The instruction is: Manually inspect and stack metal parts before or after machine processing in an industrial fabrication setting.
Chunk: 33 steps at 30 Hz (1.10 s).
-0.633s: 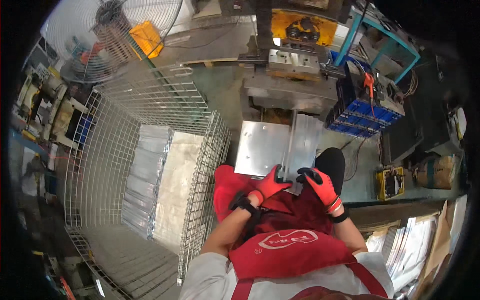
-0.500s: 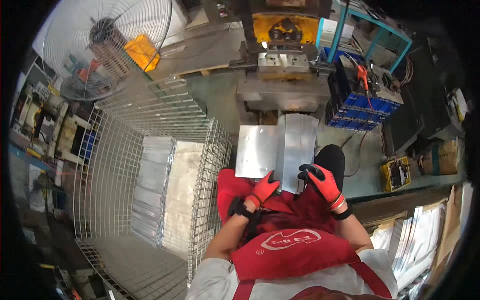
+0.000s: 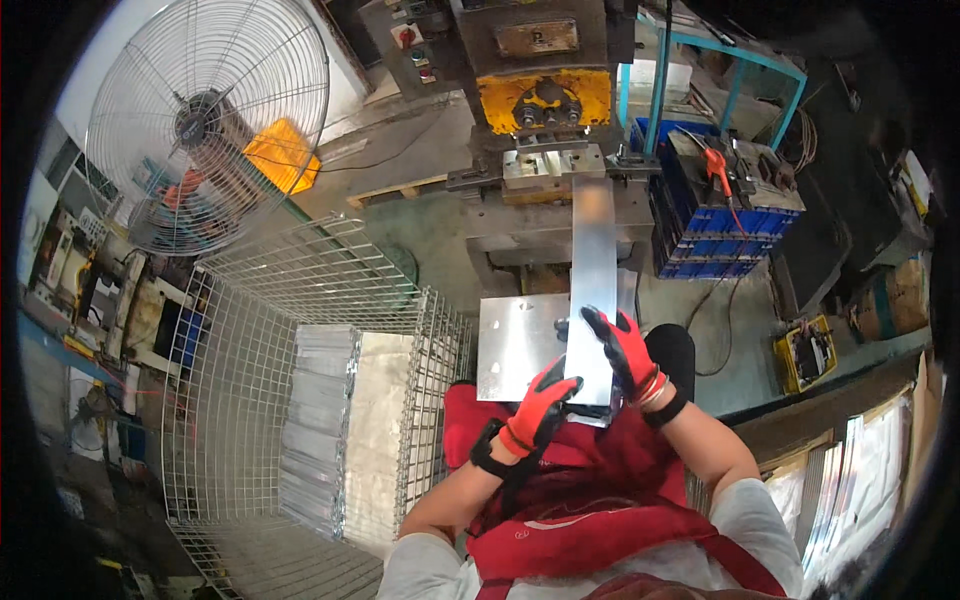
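Note:
A long, narrow metal strip [image 3: 592, 270] lies lengthwise in front of me, its far end reaching the die block [image 3: 552, 166] of a press. My right hand [image 3: 630, 358], in a red and black glove, is closed on the strip's right edge. Gloved the same way, my left hand [image 3: 540, 408] grips the left edge close to the near end; its fingertips are partly hidden. Beneath and left of the strip sits a wider flat metal plate [image 3: 515, 345]. More sheet metal [image 3: 627, 290] peeks out under the strip's right side.
To my left stands a wire mesh cage [image 3: 425, 380] holding stacked metal strips [image 3: 318, 420]. A large fan [image 3: 205, 120] rises behind it. Blue crates [image 3: 715, 235] with a red air gun [image 3: 716, 170] stand right of the press; a yellow basket [image 3: 803, 352] is nearer.
Both hands have moved forward and taken hold of a strip, which now extends out to the press die. The view has shifted, showing more of the press's upper part.

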Each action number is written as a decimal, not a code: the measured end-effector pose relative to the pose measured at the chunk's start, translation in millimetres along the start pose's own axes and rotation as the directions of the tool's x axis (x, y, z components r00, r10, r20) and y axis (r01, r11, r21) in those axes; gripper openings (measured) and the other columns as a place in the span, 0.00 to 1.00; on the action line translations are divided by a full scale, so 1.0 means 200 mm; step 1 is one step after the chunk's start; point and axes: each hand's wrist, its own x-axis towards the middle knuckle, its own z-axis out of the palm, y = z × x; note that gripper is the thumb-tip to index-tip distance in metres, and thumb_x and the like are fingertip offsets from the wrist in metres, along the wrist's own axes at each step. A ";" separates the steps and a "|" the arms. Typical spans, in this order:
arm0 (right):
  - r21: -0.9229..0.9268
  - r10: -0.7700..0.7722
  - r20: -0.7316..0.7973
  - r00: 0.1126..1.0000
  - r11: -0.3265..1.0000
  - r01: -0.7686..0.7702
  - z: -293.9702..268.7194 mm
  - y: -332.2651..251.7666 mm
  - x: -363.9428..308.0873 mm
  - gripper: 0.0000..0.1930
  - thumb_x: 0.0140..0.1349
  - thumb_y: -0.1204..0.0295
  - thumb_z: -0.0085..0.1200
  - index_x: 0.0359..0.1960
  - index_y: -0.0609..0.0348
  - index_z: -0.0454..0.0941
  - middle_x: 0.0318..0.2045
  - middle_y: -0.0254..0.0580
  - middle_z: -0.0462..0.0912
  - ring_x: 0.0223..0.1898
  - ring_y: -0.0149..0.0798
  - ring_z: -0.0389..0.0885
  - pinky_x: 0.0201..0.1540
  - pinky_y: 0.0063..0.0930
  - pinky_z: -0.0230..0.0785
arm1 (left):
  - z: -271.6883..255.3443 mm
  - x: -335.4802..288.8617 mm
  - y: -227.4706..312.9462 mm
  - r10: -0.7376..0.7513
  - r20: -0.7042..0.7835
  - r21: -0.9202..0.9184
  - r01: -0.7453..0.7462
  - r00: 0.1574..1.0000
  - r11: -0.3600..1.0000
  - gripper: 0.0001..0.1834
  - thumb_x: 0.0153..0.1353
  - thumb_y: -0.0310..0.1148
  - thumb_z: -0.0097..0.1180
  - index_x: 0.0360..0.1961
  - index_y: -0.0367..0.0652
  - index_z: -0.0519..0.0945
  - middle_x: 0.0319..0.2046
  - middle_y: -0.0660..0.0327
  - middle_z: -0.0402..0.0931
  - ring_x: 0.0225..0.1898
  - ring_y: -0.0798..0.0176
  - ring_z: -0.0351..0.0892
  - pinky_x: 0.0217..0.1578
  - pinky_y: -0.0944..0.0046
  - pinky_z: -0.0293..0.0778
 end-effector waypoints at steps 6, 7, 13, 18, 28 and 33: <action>-0.300 -0.297 0.290 0.910 0.875 0.381 -0.10 0.02 0.25 0.25 0.55 0.56 0.42 0.46 0.64 0.67 0.39 0.44 0.72 0.39 0.35 0.70 0.42 0.26 0.60 | 0.03 0.22 0.10 -0.240 -0.149 -0.268 0.194 0.959 0.944 0.13 0.57 0.32 0.44 0.41 0.37 0.69 0.29 0.63 0.70 0.23 0.68 0.74 0.19 0.69 0.72; -0.405 -0.415 0.413 0.811 0.714 0.571 -0.10 -0.03 0.27 0.26 0.56 0.54 0.39 0.48 0.65 0.65 0.45 0.50 0.71 0.47 0.42 0.68 0.50 0.31 0.57 | 0.02 0.23 0.10 -0.305 -0.167 -0.279 0.251 0.938 0.927 0.13 0.58 0.32 0.44 0.41 0.37 0.69 0.26 0.63 0.69 0.19 0.68 0.74 0.17 0.69 0.72; -0.502 -0.507 0.496 0.704 0.494 0.710 -0.14 0.01 0.42 0.22 0.57 0.61 0.38 0.46 0.66 0.67 0.43 0.49 0.72 0.44 0.42 0.71 0.48 0.30 0.60 | -0.10 0.35 -0.02 -0.291 -0.205 -0.211 0.248 0.934 0.945 0.12 0.57 0.41 0.46 0.32 0.42 0.70 0.20 0.66 0.69 0.13 0.70 0.71 0.10 0.74 0.62; -0.422 -0.264 0.177 0.948 0.850 0.315 -0.07 0.03 0.48 0.17 0.57 0.66 0.40 0.42 0.66 0.70 0.37 0.43 0.75 0.41 0.34 0.72 0.44 0.26 0.63 | -0.17 0.38 -0.03 -0.281 -0.214 -0.224 0.233 0.936 0.946 0.12 0.57 0.39 0.46 0.35 0.40 0.70 0.20 0.65 0.67 0.13 0.70 0.70 0.10 0.74 0.61; -0.110 -0.223 0.134 0.966 0.965 0.238 -0.13 0.12 0.56 0.15 0.57 0.69 0.39 0.40 0.66 0.72 0.36 0.43 0.76 0.38 0.34 0.73 0.43 0.24 0.62 | -0.20 0.47 -0.13 -0.038 -0.306 0.020 0.046 0.951 0.999 0.12 0.57 0.40 0.46 0.28 0.41 0.70 0.15 0.65 0.64 0.08 0.71 0.65 0.07 0.72 0.58; 0.029 -0.124 0.112 0.986 0.992 0.122 -0.13 0.12 0.56 0.14 0.57 0.68 0.42 0.39 0.65 0.72 0.36 0.38 0.76 0.38 0.29 0.72 0.42 0.22 0.62 | -0.22 0.47 -0.17 0.068 -0.317 0.155 -0.019 0.946 0.988 0.12 0.56 0.39 0.47 0.27 0.40 0.70 0.17 0.65 0.65 0.09 0.70 0.65 0.08 0.70 0.61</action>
